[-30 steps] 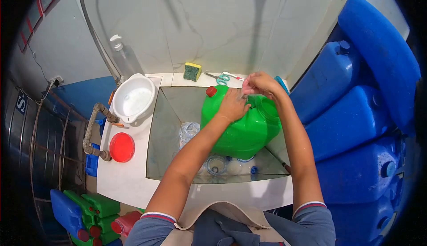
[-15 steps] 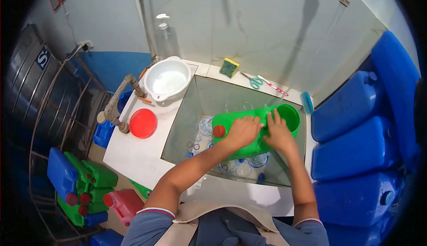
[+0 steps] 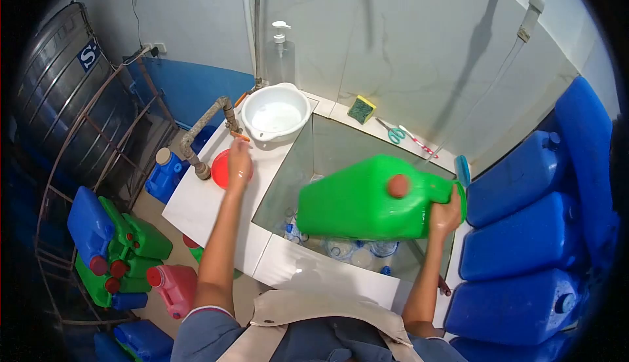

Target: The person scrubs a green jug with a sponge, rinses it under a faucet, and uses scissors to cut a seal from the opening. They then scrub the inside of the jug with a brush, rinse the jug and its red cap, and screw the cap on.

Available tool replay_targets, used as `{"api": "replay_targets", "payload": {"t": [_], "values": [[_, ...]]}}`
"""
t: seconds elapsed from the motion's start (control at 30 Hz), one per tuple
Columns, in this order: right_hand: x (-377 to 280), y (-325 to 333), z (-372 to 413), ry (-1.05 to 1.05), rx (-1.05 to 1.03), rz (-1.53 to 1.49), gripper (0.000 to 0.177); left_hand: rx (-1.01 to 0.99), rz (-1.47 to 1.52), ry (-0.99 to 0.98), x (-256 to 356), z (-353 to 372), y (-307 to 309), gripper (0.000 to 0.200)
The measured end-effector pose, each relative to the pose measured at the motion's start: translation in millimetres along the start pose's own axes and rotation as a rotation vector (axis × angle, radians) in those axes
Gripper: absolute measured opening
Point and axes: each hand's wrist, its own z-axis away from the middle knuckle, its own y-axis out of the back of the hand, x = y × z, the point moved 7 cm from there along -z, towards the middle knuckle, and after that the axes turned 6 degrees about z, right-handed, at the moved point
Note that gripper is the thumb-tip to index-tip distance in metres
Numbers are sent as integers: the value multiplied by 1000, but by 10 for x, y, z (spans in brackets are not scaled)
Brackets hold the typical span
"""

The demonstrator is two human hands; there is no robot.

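Over the sink: the green jug (image 3: 367, 198) hangs on its side, clear of the sink (image 3: 341, 142) floor, with its small red cap (image 3: 397, 186) facing up.
Handling: it looks like stiff, thin-walled plastic, probably light if empty and slick when wet. Held one-handed it would tend to swing, so the neck end, with a second hand under the body, seems the surest hold.
Right hand (image 3: 445, 214): wrapped tight around the jug's wide-mouth end, at the sink's right edge, carrying it alone.
Left hand (image 3: 239, 162): stretched left of the sink, palm down on the red lid (image 3: 219, 173) on the counter. The fingers are loosely bent, and I cannot tell whether they grip it.
Behind the sink: white bowl (image 3: 275, 116), sponge (image 3: 362, 109), scissors (image 3: 395, 134).
Right of the sink: stacked blue jugs (image 3: 517, 231).
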Motion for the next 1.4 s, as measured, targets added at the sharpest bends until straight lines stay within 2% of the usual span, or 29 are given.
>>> {"api": "replay_targets", "payload": {"t": [0.03,0.07,0.13,0.17,0.2,0.23,0.27,0.4,0.53,0.6,0.63,0.7,0.83,0.9,0.97,1.03,1.17,1.23,1.27,1.33,1.4], "values": [[253,-25,-40,-117,25,-122,61,98,102,127,-130,-107,139,41],[403,-62,-56,-115,27,-123,61,51,217,201,-341,-295,219,44],[687,-420,27,-319,-177,-1132,49,8,340,275,-458,-474,226,47],[771,-628,148,-314,-179,-1134,49,41,432,366,-457,-487,216,44],[792,-897,300,-253,-210,-1392,47,73,521,459,-471,-486,201,41],[772,-1018,378,-188,-239,-1648,46,76,521,459,-456,-515,176,41],[729,-1152,460,-202,-282,-1748,46,77,565,508,-494,-531,113,33],[506,-1728,693,-397,-369,-1781,46,71,755,651,-704,-638,-120,24],[270,-2026,860,-510,-414,-1761,46,-17,712,574,-1017,-1052,-129,21],[193,-2098,974,-547,-431,-1751,46,-15,949,506,-846,-1206,-129,14],[178,-2114,1029,-562,-437,-1746,46,-17,947,516,-763,-1231,-122,14],[160,-2149,1113,-586,-451,-1728,46,210,1260,605,-626,-1278,-22,17],[205,-2103,1090,-585,-443,-1710,46,200,1407,692,-543,-1499,54,12],[273,-2046,1034,-577,-433,-1705,46,274,1432,736,-452,-1460,89,12],[322,-2011,1007,-575,-424,-1695,46,262,1409,730,-461,-1393,50,11],[336,-1979,998,-574,-415,-1696,46,250,1290,621,-440,-1345,91,12],[329,-1964,1041,-573,-425,-1683,46,166,1250,639,-456,-1288,108,13],[322,-1970,1076,-582,-431,-1682,47,158,1027,513,-474,-1322,190,13],[321,-1971,1096,-583,-439,-1680,47,160,1026,511,-360,-1219,179,13],[316,-1985,1114,-589,-442,-1680,47,237,713,427,-124,-988,234,17],[320,-1987,1149,-592,-446,-1673,47,179,653,396,-34,-904,202,21]]}}
